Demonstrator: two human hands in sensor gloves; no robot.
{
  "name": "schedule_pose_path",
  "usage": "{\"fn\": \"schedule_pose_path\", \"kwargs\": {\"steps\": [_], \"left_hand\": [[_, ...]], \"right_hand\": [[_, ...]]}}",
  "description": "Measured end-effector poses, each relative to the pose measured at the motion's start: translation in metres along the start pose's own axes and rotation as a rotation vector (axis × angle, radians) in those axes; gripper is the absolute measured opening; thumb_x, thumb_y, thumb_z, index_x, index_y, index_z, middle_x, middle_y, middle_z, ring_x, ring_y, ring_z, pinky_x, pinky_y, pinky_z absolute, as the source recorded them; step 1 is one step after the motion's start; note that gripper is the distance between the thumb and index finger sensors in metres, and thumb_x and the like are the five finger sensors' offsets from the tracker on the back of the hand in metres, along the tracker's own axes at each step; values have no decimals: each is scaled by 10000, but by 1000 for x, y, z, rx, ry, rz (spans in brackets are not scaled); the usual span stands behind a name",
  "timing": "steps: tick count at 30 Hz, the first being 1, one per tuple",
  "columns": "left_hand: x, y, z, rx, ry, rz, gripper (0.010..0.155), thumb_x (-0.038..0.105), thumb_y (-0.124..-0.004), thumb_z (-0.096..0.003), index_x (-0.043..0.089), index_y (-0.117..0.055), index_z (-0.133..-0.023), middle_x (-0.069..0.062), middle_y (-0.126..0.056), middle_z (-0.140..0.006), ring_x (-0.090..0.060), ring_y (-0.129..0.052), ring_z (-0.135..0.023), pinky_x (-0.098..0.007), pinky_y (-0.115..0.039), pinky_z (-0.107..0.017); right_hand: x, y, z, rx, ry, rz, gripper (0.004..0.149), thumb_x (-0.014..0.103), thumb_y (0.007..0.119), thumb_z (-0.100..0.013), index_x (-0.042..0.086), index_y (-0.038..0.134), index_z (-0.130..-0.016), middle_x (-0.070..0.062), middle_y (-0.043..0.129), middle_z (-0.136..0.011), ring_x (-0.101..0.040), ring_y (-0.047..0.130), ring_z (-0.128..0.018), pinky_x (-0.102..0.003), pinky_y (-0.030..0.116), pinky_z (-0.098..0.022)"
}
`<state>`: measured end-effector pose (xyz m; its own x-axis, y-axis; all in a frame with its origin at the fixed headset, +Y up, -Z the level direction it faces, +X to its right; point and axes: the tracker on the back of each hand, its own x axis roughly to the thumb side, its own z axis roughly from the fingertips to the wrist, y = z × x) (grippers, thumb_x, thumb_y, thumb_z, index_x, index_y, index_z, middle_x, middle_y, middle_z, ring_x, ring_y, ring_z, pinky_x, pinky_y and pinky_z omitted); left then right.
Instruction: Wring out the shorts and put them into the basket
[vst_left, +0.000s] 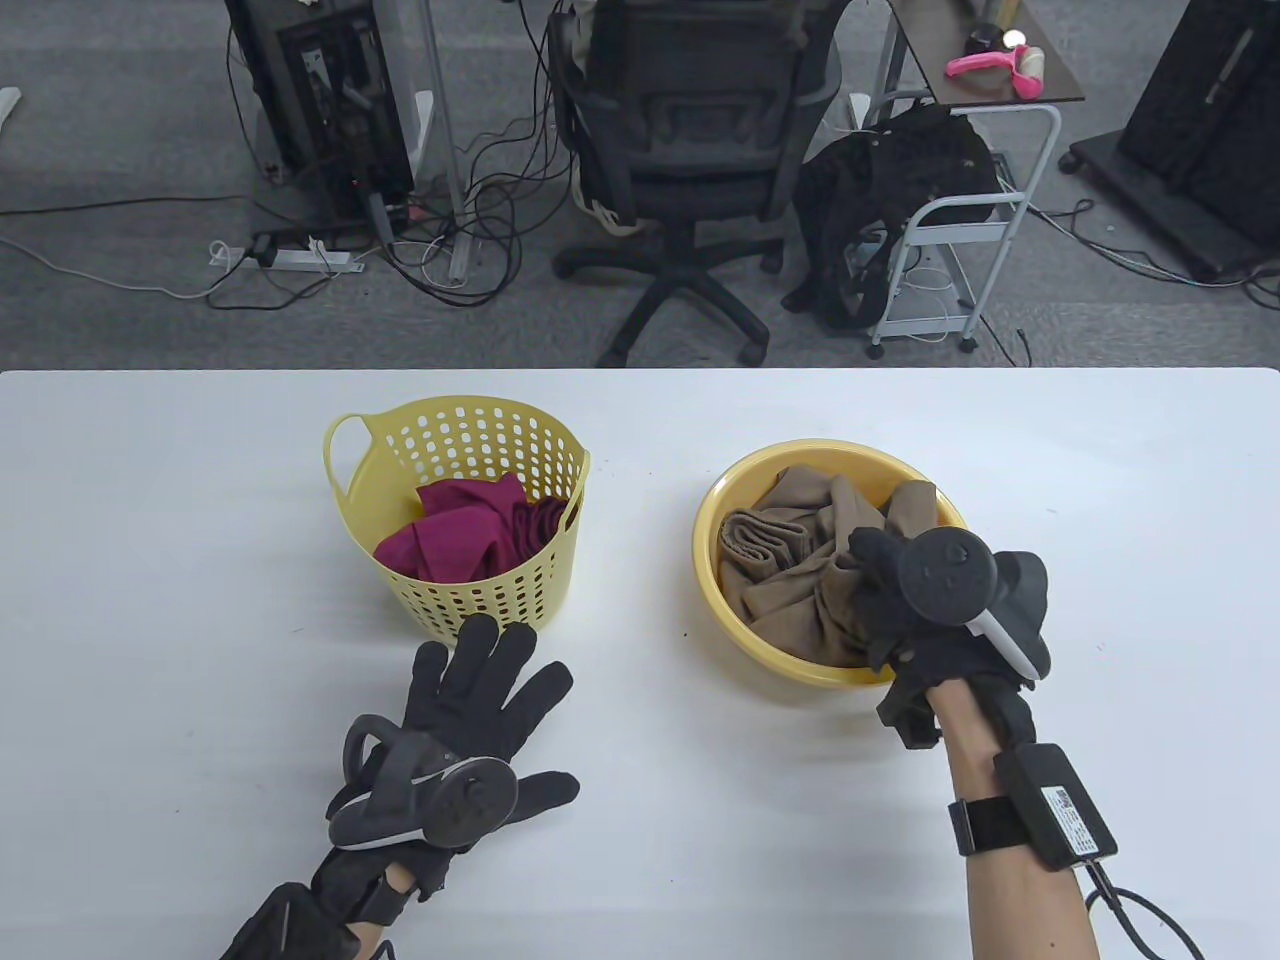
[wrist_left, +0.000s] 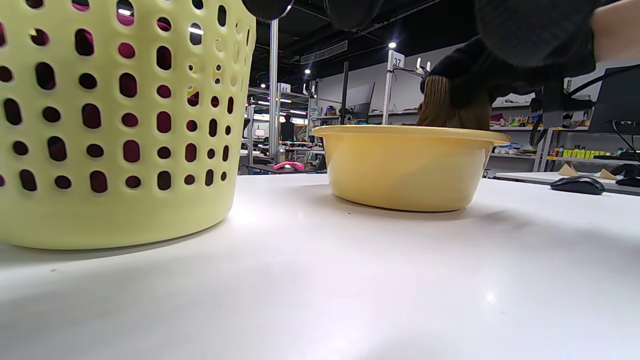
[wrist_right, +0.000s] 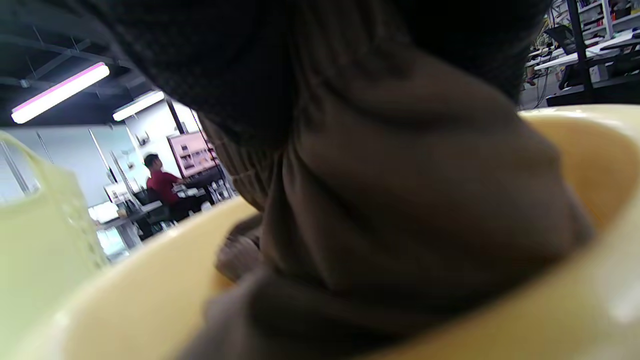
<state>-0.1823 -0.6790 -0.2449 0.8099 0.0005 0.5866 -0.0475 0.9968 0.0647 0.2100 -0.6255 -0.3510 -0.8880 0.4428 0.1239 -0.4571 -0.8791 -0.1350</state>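
Brown shorts (vst_left: 800, 560) lie bunched in a yellow basin (vst_left: 720, 500) right of centre on the white table. My right hand (vst_left: 890, 570) reaches into the basin and grips a fold of the brown shorts (wrist_right: 400, 200), which rises slightly above the basin (wrist_left: 405, 165) rim in the left wrist view. A pale yellow perforated basket (vst_left: 480, 440) stands to the left and holds a magenta garment (vst_left: 460, 535). My left hand (vst_left: 480, 680) rests flat on the table just in front of the basket (wrist_left: 115, 125), fingers spread, holding nothing.
The table's far edge (vst_left: 640, 372) runs across the middle of the table view. Beyond it are an office chair (vst_left: 690, 170), cables on the floor and a white cart (vst_left: 960, 230) with a black bag.
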Motion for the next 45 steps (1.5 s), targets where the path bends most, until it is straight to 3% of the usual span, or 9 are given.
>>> {"fn": "schedule_pose_path", "kwargs": {"steps": [15,32,45], "left_hand": [[-2,1,1,2,9,-1,897,710,-711,-483,250,-373,-1175,-275,-273,-1269,-636,-280,-1125,-822,-324,-662],[0,2,1,5,-2,-8,895,707,-712,-482,250,-375,-1174,-273,-275,-1268,-636,-279,-1125,-821,-326,-663],[1,1,2,3,-7,-9,896,706,-712,-482,243,-380,-1175,-270,-274,-1269,-634,-281,-1126,-820,-326,-664]], "right_hand": [[43,-39,7,-51,3,-520,609,320,958,-451,75,718,-954,-217,853,-850,-398,1035,-634,-410,968,-446],[78,-65,12,-47,17,-819,606,342,956,-463,66,720,-948,-212,862,-834,-384,1047,-607,-386,980,-429],[107,-75,17,22,-13,-1042,607,355,952,-473,61,717,-949,-211,863,-828,-377,1051,-595,-372,984,-420]]}}
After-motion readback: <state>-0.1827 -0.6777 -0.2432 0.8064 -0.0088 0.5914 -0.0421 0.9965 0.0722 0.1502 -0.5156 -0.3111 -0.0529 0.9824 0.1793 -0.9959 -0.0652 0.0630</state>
